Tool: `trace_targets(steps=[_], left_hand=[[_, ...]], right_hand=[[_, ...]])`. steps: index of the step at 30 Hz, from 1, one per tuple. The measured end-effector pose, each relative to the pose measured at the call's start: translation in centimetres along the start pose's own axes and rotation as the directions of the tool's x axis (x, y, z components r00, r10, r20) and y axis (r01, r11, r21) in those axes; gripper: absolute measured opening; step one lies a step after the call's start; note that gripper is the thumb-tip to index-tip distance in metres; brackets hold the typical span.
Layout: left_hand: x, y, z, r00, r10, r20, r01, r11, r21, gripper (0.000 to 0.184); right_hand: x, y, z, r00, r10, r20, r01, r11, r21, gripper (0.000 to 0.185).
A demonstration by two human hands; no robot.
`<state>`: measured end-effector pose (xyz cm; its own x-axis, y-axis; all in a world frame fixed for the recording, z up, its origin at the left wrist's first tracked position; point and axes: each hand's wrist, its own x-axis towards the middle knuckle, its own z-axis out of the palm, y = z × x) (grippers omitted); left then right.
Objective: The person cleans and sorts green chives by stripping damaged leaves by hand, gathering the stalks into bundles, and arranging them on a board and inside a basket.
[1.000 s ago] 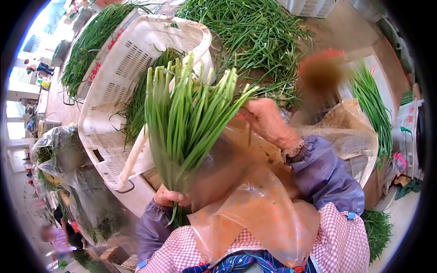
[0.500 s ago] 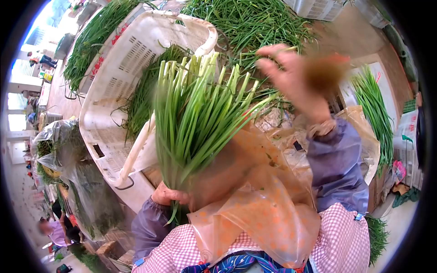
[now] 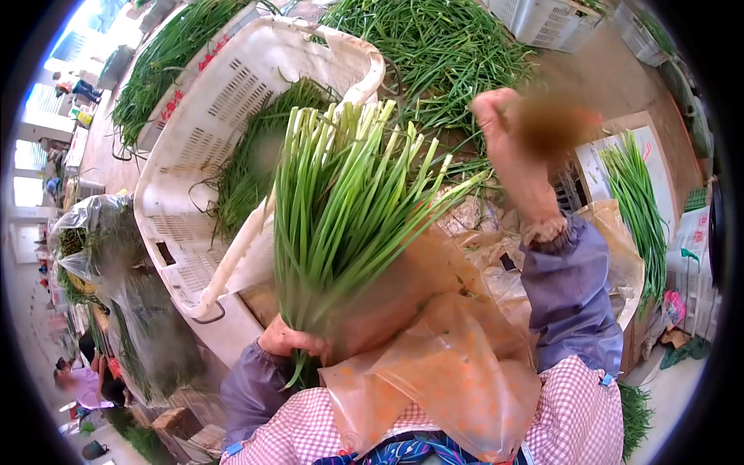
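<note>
My left hand (image 3: 293, 339) is closed round the lower end of a thick bunch of garlic chives (image 3: 333, 209). Their pale cut ends point up and away from me, and the stalks fan out to the right. Raised to the right of the bunch, my right hand (image 3: 504, 128) has its fingers curled in. A brown blur covers part of it, and I cannot make out whether anything is between the fingers. Beneath the bunch, an orange-spotted plastic sheet (image 3: 442, 349) lies over my lap.
A white perforated crate (image 3: 174, 201) with loose greens stands at the left. A heap of chives (image 3: 442, 54) lies ahead. More chives (image 3: 639, 194) rest on a white board at the right. Plastic-wrapped greens (image 3: 155, 310) and a person in purple (image 3: 89, 384) are farther left.
My right hand has moved slightly right and down, and its fingers, stretched out before, are now curled in. The bunch in my left hand stays nearly in place.
</note>
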<state>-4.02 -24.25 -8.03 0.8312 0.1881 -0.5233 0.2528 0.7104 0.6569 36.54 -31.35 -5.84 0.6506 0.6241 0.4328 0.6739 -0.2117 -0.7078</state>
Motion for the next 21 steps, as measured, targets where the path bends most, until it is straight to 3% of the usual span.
trace_targets(steps=[2, 3, 5, 8, 9, 10, 12, 13, 16, 17, 18, 20, 21], left_hand=[[0.2, 0.2, 0.5, 1.000, 0.006, -0.013, -0.006, 1.000, -0.020, 0.038], [0.2, 0.4, 0.8, 1.000, 0.014, -0.028, -0.015, 0.999, -0.037, 0.037], [0.1, 0.8, 1.6, 0.999, -0.002, -0.049, -0.001, 0.998, -0.057, 0.037], [-0.3, 0.3, 1.0, 0.996, -0.033, -0.088, 0.029, 0.998, -0.049, 0.039], [-0.5, 0.0, 0.7, 0.993, -0.051, -0.106, 0.048, 0.998, -0.032, 0.040], [-0.6, 0.0, 0.6, 0.992, -0.062, -0.106, 0.058, 0.998, -0.039, 0.040], [-0.8, 0.2, 0.6, 0.991, -0.066, -0.112, 0.067, 0.998, 0.003, 0.045], [-0.7, 0.3, 0.3, 0.992, -0.068, -0.108, 0.069, 0.998, 0.001, 0.045], [-0.4, 0.3, -0.5, 0.996, -0.073, -0.043, 0.079, 0.984, 0.161, 0.055], [-0.5, 0.3, -0.7, 0.995, -0.081, -0.053, 0.088, 0.985, 0.151, 0.055], [-0.4, 0.3, -0.7, 0.994, -0.092, -0.064, 0.100, 0.985, 0.142, 0.056], [-0.4, 0.7, 0.4, 0.995, -0.087, -0.053, 0.090, 0.994, 0.063, 0.050], [-0.4, 0.9, 0.8, 0.996, -0.070, -0.051, 0.069, 0.997, -0.020, 0.045]], right_hand=[[-0.2, -3.5, 0.9, 0.878, -0.479, -0.005, 0.479, 0.876, 0.056, 0.023], [-0.2, -4.0, 1.5, 0.878, -0.478, -0.006, 0.477, 0.877, 0.054, 0.023], [-0.7, -3.9, 3.0, 0.881, -0.251, 0.401, 0.286, 0.958, -0.030, 0.023], [-1.5, -2.2, 5.0, 0.832, -0.267, 0.487, 0.231, 0.964, 0.133, 0.025], [-1.7, -2.0, 5.0, 0.799, -0.198, 0.567, 0.052, 0.964, 0.262, 0.026], [-1.9, -1.8, 4.7, 0.797, -0.188, 0.574, 0.042, 0.965, 0.259, 0.026], [-1.9, -2.0, 3.6, 0.707, -0.202, 0.678, 0.073, 0.974, 0.213, 0.026], [-1.9, -1.8, 3.5, 0.711, -0.429, 0.558, 0.412, 0.896, 0.164, 0.024], [-1.3, -2.3, 4.1, 0.638, -0.365, 0.678, 0.350, 0.922, 0.168, 0.021], [-1.2, -2.4, 4.4, 0.638, -0.223, 0.737, 0.068, 0.970, 0.235, 0.015], [-1.3, -2.3, 4.9, 0.642, -0.214, 0.737, 0.060, 0.972, 0.229, 0.015], [-1.9, -1.7, 6.0, 0.735, -0.400, 0.548, 0.445, 0.894, 0.055, 0.007], [-2.2, -1.6, 6.1, 0.749, -0.392, 0.534, 0.455, 0.890, 0.015, 0.005]])
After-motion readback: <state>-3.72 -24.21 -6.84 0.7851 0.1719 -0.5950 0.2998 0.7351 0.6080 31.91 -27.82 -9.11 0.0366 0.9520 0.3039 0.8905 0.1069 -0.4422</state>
